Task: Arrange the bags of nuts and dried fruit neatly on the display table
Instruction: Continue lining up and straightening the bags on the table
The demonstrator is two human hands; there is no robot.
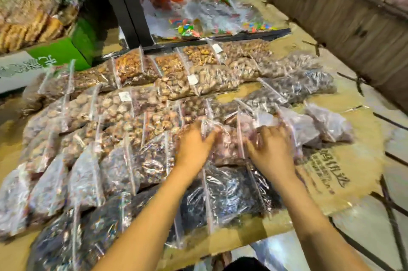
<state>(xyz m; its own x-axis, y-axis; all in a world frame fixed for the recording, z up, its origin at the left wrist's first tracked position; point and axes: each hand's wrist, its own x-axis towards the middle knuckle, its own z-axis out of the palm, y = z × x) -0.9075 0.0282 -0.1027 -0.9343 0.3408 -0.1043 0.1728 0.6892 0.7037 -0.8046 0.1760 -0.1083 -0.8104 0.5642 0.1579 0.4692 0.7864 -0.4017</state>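
Note:
Several clear bags of nuts and dried fruit lie in slanted rows on a cardboard-covered display table. Pale nut bags fill the far rows, dark fruit bags the near row. My left hand and my right hand rest on either side of one bag of reddish-brown pieces in the middle right. The fingers of both hands press on its plastic. Two pale purple bags lie to the right of it. The picture is blurred.
A black post stands behind the table, with bags of coloured sweets beyond it. A green and white carton sits at the far left. A brown slatted crate rises at the far right. Bare cardboard lies at the right edge.

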